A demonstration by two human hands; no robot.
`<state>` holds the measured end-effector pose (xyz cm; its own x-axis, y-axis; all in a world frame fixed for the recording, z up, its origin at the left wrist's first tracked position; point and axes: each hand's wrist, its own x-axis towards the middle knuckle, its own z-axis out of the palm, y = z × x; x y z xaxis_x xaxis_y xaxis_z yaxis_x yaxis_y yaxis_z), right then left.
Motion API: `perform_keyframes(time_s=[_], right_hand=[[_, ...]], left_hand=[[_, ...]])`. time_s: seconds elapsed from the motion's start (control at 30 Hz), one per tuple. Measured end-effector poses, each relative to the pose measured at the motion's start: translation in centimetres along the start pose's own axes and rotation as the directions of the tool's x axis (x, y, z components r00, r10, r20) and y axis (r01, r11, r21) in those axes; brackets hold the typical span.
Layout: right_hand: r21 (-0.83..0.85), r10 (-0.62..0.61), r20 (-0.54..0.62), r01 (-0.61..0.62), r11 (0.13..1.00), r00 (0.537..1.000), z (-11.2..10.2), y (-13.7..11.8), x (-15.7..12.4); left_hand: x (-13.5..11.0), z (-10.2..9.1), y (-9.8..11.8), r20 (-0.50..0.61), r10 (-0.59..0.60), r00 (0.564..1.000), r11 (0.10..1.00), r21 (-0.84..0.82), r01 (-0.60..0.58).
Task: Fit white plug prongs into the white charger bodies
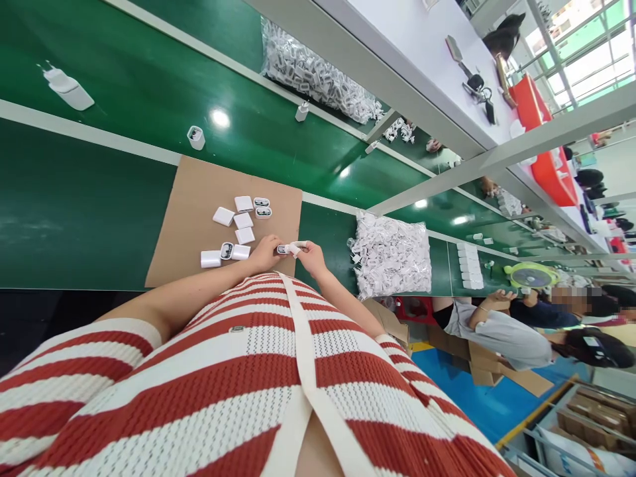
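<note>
My left hand [267, 252] and my right hand [311, 254] meet over the near edge of a brown cardboard sheet [199, 192]. Together they pinch a small white charger shell [288, 249] with a dark opening. Both hands have their fingers closed on it. Several white charger shells [243, 220] lie on the cardboard just left of my hands, some showing dark openings. My red and white striped top [278, 391] fills the lower part of the view.
A clear bag of white parts [391, 253] lies to the right of the cardboard. Another bag [318, 74] sits across the green belt [99, 86]. Loose chargers [68, 88] ride the belt. Seated co-workers [501, 331] work at right beside cardboard boxes.
</note>
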<state>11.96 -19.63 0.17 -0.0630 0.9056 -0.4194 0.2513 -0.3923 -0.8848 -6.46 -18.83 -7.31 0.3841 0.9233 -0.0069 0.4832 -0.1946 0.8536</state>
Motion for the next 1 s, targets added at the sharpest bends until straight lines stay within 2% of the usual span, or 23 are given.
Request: perform_keyframes(time_s=[0.1,0.2,0.27,0.37,0.47,0.57,0.77,1.0], right_hand=[[-0.238,-0.200,-0.049,0.183,0.954,0.979,-0.3,0.1,-0.3],[-0.472,-0.347,0.010,0.311,0.825,0.938,-0.6,0.0,-0.6],[-0.586,-0.364,0.106,0.354,0.729,0.925,-0.5,-0.3,-0.7],[-0.743,-0.349,0.282,0.433,0.510,0.894,0.0,-0.9,-0.7],[-0.808,-0.316,0.345,0.451,0.379,0.884,0.4,-1.3,-0.4],[-0.836,-0.304,0.328,0.424,0.347,0.894,0.5,-1.5,-0.1],[-0.839,-0.286,0.366,0.447,0.310,0.885,0.5,-1.7,-0.4],[-0.859,-0.238,0.404,0.456,0.234,0.883,1.7,-2.6,-0.6]], left_hand=[[0.0,0.0,0.0,-0.006,-0.002,1.000,1.000,-0.001,0.002],[0.0,0.0,0.1,-0.010,-0.001,1.000,1.000,-0.003,0.001],[0.0,-0.1,0.1,-0.009,0.001,1.000,1.000,-0.003,-0.001],[0.0,-0.1,0.1,-0.008,0.002,1.000,1.000,0.000,-0.002],[0.0,-0.2,0.1,-0.008,0.003,1.000,1.000,0.004,-0.002],[0.1,-0.3,0.2,-0.010,0.006,1.000,1.000,0.004,-0.006],[0.2,-0.2,0.0,-0.014,0.020,1.000,1.000,-0.004,-0.020],[0.3,-0.2,0.0,-0.016,0.024,1.000,1.000,-0.005,-0.025]])
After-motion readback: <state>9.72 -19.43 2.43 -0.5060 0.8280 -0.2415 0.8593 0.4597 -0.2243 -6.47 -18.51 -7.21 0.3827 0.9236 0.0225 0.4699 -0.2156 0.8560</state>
